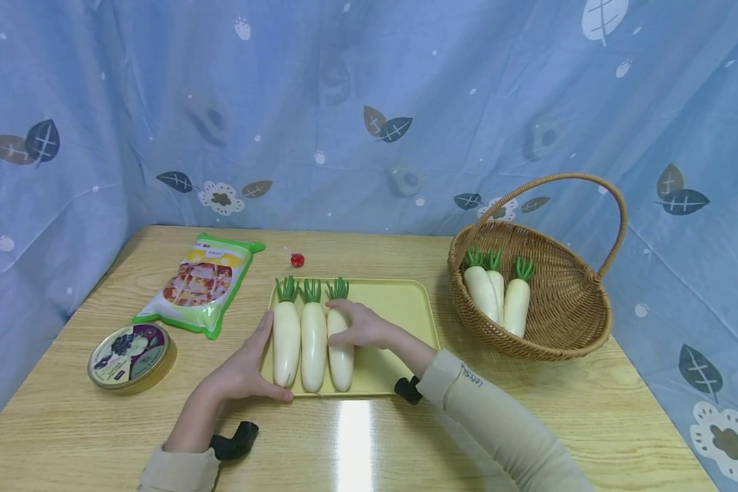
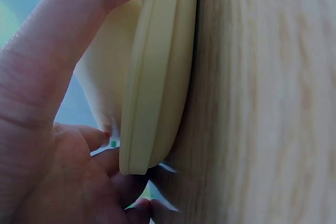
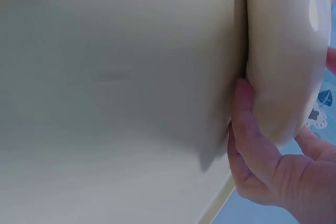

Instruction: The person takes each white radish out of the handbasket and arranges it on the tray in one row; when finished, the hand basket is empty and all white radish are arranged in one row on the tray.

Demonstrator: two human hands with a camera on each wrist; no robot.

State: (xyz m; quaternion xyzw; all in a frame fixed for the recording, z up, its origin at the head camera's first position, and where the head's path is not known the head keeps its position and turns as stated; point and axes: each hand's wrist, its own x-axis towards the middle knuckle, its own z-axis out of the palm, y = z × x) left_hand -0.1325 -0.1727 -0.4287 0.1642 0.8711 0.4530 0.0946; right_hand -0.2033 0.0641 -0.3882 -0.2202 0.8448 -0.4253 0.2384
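Three white radishes with green tops lie side by side in a yellow tray [image 1: 400, 307]: a left one [image 1: 286, 342], a middle one [image 1: 313, 348] and a right one [image 1: 342, 369]. My right hand [image 1: 363, 324] grips the right radish, thumb on its near part and fingers over its upper part. In the right wrist view, fingers [image 3: 244, 114] wrap the side of that radish [image 3: 283, 51]. My left hand [image 1: 242, 369] holds the tray's near left corner, thumb along the front rim and fingers up the left side. The left wrist view shows the tray rim [image 2: 152, 77] between thumb and fingers.
A wicker basket [image 1: 559, 301] with a tall handle stands at right, holding three more white radishes [image 1: 516, 307]. On the left lie a green-edged food packet [image 1: 199, 283] and a round tin [image 1: 129, 355]. A small red object [image 1: 297, 260] sits behind the tray.
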